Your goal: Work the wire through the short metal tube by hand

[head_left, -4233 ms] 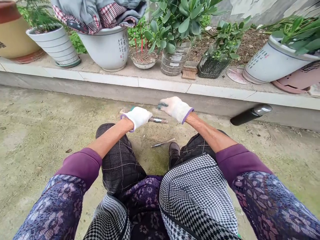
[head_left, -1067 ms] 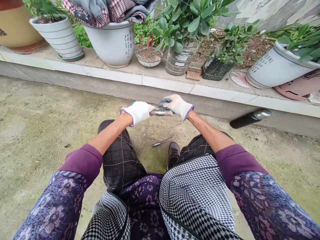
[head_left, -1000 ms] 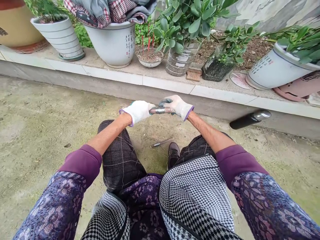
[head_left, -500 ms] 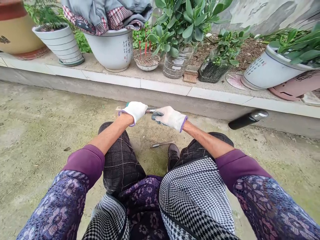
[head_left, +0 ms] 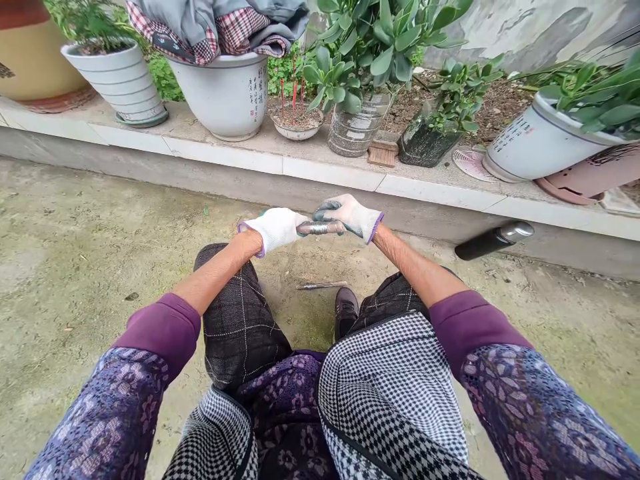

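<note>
Shiny metal wire (head_left: 318,228) wraps the matt, wood-like stick (head_left: 333,227).

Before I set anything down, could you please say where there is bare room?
Bare ground lies left of the left trouser leg and right of the right forearm, below the black flask. The ledge is crowded with pots; a thin stick lies beside the shoe.

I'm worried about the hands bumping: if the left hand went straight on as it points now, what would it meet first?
Probably the right hand, next in line past the left hand, by the end of the silver-banded rod between them. Depth is hard to judge from one view.
</note>
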Available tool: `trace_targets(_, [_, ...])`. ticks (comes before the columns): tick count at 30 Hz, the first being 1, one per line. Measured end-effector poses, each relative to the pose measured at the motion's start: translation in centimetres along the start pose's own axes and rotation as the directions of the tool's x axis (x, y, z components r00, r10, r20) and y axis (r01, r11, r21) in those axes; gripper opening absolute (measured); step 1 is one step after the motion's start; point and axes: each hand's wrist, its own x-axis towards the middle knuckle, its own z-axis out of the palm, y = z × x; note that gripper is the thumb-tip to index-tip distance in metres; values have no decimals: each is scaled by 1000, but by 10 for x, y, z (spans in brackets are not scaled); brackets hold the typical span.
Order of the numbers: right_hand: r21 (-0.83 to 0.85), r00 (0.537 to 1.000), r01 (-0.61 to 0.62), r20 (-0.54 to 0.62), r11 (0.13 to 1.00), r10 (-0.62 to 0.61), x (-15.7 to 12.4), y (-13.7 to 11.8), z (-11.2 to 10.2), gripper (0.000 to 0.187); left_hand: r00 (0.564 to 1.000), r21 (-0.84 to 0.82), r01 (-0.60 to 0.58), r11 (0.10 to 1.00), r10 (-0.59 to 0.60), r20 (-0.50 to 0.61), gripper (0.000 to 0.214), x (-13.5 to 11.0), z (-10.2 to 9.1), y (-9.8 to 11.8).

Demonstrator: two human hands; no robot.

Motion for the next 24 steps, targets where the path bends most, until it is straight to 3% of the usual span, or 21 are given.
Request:
trace_targets(3, [116,992,-97,88,989,87,-3,-4,6,14,997,-69,2,998,-6,-72,39,-2,-1,-2])
trace_targets(6, [104,988,-155,38,982,152,-8,-12,19,8,989,-81,30,996,-41,-141,40,1,-4,-9])
trace_targets(7, [68,983,-183,7,981,183,-11,-13,24,6,986,-67,61,996,-71,-148,40,3,-6,-13])
trace_targets(11, [-35,982,-173,76,984,175,-16,-14,39,12,974,39,184,982,-177,-138,44,18,-14,-32])
trace_targets(14, [-295,993,-50,91,954,80,-15,-12,35,21,972,150,223,963,-208,-111,40,31,-15,-39])
trace_targets(17, [-613,993,48,117,788,31,-9,-16,22,23,986,238,137,962,-156,65,34,41,-4,-33])
trace_targets(20, [-741,984,81,166,667,66,2,-18,8,25,972,255,17,967,-76,221,31,46,12,-18])
trace_targets(22, [-702,978,101,200,705,59,10,-12,0,24,974,259,-46,965,-15,227,31,46,17,-8])
trace_targets(24, [-550,973,70,221,832,64,16,0,-8,23,980,245,-77,967,28,199,32,44,15,-3])
